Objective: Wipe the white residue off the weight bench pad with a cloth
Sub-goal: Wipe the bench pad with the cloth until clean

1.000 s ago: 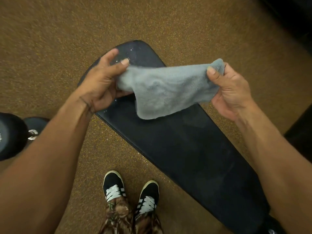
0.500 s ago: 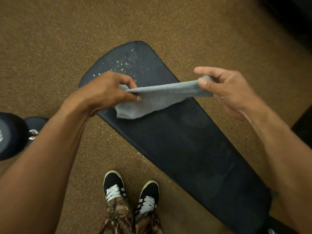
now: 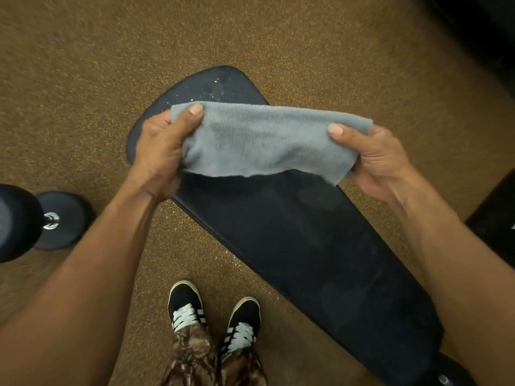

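Note:
A grey cloth (image 3: 259, 140) is stretched flat between both hands above the black weight bench pad (image 3: 301, 240). My left hand (image 3: 161, 151) pinches the cloth's left end, thumb on top. My right hand (image 3: 373, 157) pinches the right end the same way. The pad runs diagonally from upper left to lower right. White residue (image 3: 211, 89) speckles its far rounded end, just beyond the cloth's upper edge. The cloth hides the pad beneath it.
A black dumbbell (image 3: 41, 224) lies on the brown speckled floor (image 3: 83, 93) at the left. My two black shoes (image 3: 214, 316) stand beside the pad's near edge. Dark equipment (image 3: 493, 218) sits at the right edge and another dark shape in the top right corner.
The cloth was held folded edge-on half a second ago; now both hands have turned it flat and spread it wider. The view has shifted slightly, hiding more of the residue behind the cloth.

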The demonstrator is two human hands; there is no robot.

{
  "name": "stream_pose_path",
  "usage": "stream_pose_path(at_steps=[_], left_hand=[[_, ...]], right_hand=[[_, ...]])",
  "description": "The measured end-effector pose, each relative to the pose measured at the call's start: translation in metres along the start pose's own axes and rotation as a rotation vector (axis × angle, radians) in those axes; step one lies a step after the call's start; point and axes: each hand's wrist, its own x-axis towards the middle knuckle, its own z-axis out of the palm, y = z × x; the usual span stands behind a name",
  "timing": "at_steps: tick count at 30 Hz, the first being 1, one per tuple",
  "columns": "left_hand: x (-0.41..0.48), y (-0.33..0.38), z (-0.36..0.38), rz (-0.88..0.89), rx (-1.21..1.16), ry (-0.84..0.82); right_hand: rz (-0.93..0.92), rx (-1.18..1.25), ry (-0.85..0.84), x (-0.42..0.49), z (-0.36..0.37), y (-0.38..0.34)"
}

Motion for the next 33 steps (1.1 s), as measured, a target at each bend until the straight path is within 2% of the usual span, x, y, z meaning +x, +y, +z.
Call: stream_pose_path(at_steps=[2, 5, 7, 10, 12, 15, 17, 20, 23, 26, 29, 33], left_hand=[[-0.001, -0.004, 0.013, -0.076, -0.046, 0.074], [0.0, -0.011, 0.018, -0.025, 0.271, 0.23], [-0.002, -0.017, 0.023, 0.019, 0.385, 0.281], [-0.016, -0.014, 0.043, 0.032, 0.416, 0.305], [-0.032, -0.006, 0.065, 0.048, 0.469, 0.22], [-0.057, 0.005, 0.093, 0.04, 0.73, -0.077], [-0.066, 0.005, 0.1, 0.016, 0.794, -0.196], [-0.064, 0.003, 0.09, 0.01, 0.73, -0.215], [-0.05, -0.004, 0.07, -0.057, 0.576, -0.088], [-0.035, -0.007, 0.052, 0.081, 0.697, -0.013], [-0.013, -0.003, 0.031, 0.079, 0.801, -0.137], [0.014, 0.007, 0.017, -0.084, 0.594, -0.281]], right_hand=[[0.04, 0.103, 0.118, -0.001, 0.012, 0.008], [0.076, 0.056, 0.283, -0.004, 0.024, 0.016], [0.062, 0.027, 0.29, -0.007, 0.034, 0.02], [0.048, 0.046, 0.27, -0.012, 0.058, 0.023], [0.047, 0.064, 0.232, -0.016, 0.072, 0.027], [0.022, 0.077, 0.084, -0.022, 0.09, 0.032], [0.019, 0.054, 0.006, -0.022, 0.094, 0.035], [0.077, 0.113, 0.007, -0.016, 0.092, 0.037], [0.153, 0.198, 0.041, -0.011, 0.089, 0.038], [0.222, 0.243, 0.093, -0.008, 0.089, 0.037], [0.247, 0.275, 0.041, -0.011, 0.087, 0.033], [0.244, 0.296, -0.019, -0.012, 0.084, 0.033]])
